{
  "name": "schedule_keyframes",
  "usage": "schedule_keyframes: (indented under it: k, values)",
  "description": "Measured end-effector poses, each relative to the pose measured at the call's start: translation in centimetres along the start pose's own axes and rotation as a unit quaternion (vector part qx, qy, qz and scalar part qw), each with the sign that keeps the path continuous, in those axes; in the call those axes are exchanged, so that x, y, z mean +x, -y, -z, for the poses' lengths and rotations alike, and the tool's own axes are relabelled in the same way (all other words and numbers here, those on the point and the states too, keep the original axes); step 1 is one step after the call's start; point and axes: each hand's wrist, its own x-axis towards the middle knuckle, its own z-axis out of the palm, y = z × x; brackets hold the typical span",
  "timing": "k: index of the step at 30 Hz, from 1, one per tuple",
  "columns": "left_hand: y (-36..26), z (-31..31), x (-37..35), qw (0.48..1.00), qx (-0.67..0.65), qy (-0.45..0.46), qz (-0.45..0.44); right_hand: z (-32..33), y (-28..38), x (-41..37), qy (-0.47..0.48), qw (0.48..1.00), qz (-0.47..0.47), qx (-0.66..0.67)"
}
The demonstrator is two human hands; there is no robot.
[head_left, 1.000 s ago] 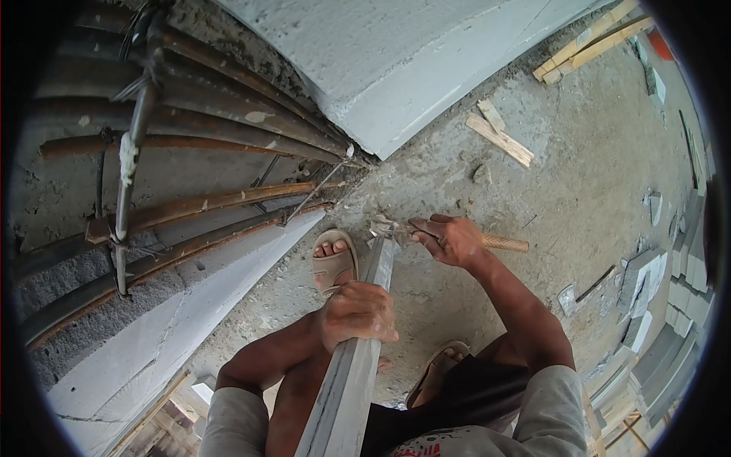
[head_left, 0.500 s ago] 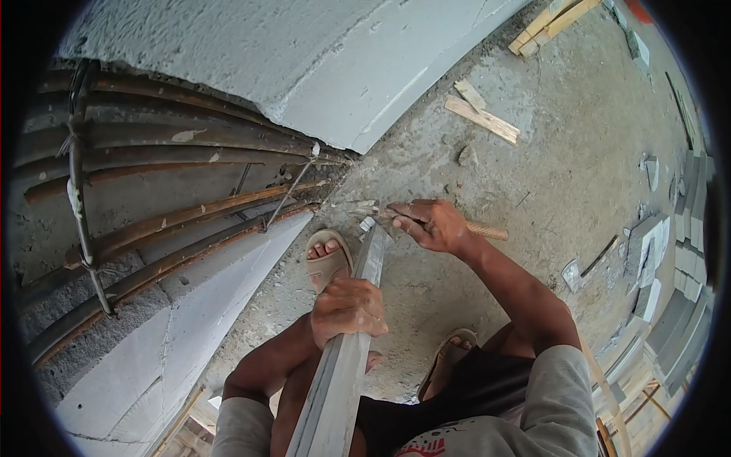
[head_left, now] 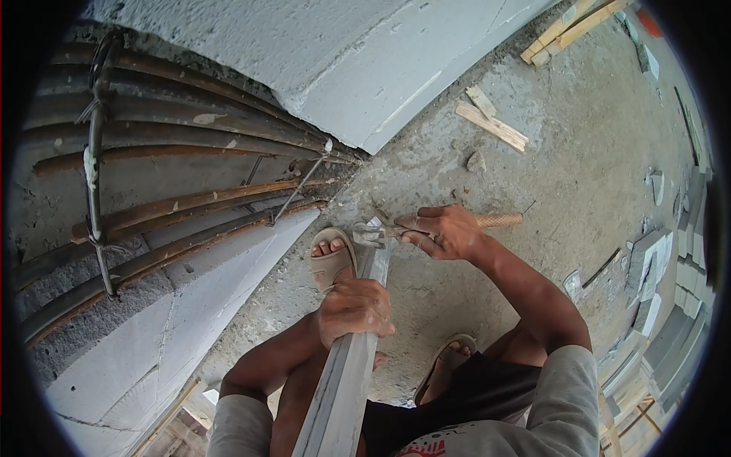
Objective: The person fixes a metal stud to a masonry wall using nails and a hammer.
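My left hand (head_left: 352, 311) is wrapped around a long grey metal bar (head_left: 344, 381) that stands tilted, its far end resting on the concrete floor next to my sandalled foot (head_left: 333, 257). My right hand (head_left: 445, 231) grips a tool with a wooden handle (head_left: 500, 220); its metal head (head_left: 368, 234) lies against the bar's far end. A second sandalled foot (head_left: 448, 362) shows below the right arm.
Rusty rebars (head_left: 190, 202) tied with wire run out between grey block walls (head_left: 365, 53) at left. Wood scraps (head_left: 491, 123) lie on the rough concrete floor (head_left: 579, 175). Stacked grey blocks and tiles (head_left: 662, 305) line the right edge.
My right hand with the tool dropped slightly, and its metal head now lies across the bar's far end. The left hand keeps its grip. The view shifted a little.
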Motion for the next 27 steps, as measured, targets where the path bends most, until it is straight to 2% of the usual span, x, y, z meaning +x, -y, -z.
schedule_keyframes:
  k: [2, 5, 7, 12, 15, 18, 20, 23, 24, 27]
  values:
    - [0.0, 0.2, 0.1, 1.0, 0.0, -0.003, -0.002, 0.2, -0.1, 0.1, 0.009, 1.0, 0.023, 0.01]
    - [-0.3, 0.1, 0.1, 1.0, 0.001, 0.008, 0.007, -1.2, -1.4, 0.4, 0.064, 0.996, 0.024, -0.049]
    - [-0.3, 0.0, 0.2, 1.0, 0.001, 0.006, 0.007, -0.9, -2.5, 1.8, 0.094, 0.991, -0.034, -0.085]
    - [-0.3, 0.2, 0.2, 1.0, 0.002, 0.009, 0.015, 0.6, -0.7, 1.0, 0.061, 0.997, 0.009, -0.043]
    - [-0.4, 0.3, 0.2, 1.0, 0.008, 0.01, 0.013, 0.0, -1.0, 0.9, 0.109, 0.993, 0.032, -0.041]
    - [-0.3, -0.4, 0.3, 1.0, 0.006, 0.006, 0.002, -0.8, -3.3, 1.6, 0.079, 0.994, 0.007, -0.079]
    - [-0.2, -0.3, 0.1, 1.0, 0.016, -0.004, 0.005, -0.8, -2.8, 2.1, 0.035, 0.997, 0.03, -0.056]
    - [-0.3, 0.0, 0.2, 1.0, 0.016, 0.009, 0.018, 0.4, -0.6, 1.2, 0.024, 0.996, 0.085, -0.019]
    - [-0.2, 0.0, 0.2, 1.0, 0.019, 0.007, 0.011, 1.1, 0.3, 0.8, 0.075, 0.995, 0.066, -0.018]
    - [0.0, -0.1, 0.1, 1.0, 0.014, 0.002, -0.002, -1.4, -3.2, 0.8, 0.083, 0.992, 0.061, -0.075]
